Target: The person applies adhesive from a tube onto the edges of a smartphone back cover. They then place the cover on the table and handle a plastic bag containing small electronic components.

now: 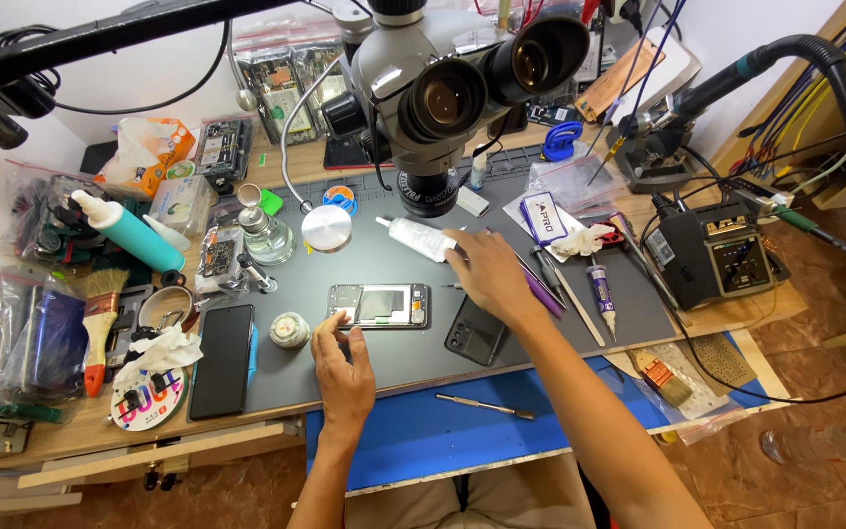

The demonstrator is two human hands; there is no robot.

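An opened phone frame (381,306) lies flat on the dark grey work mat (580,313), under the stereo microscope (443,93). My left hand (342,367) rests at the frame's near left corner, fingertips touching its edge. My right hand (487,276) lies palm down on the mat to the right of the frame, fingers pointing toward a white tube (415,237); whether it grips anything I cannot tell. A black phone back cover (476,333) lies just below the right hand.
A black phone (222,359) and a small round tin (290,329) lie left of the frame. Tweezers, a syringe (599,294) and picks lie to the right, with a soldering station (717,257) beyond. A brush (100,323), a teal bottle (129,233) and bags crowd the left. A metal tool (487,406) sits on the blue edge.
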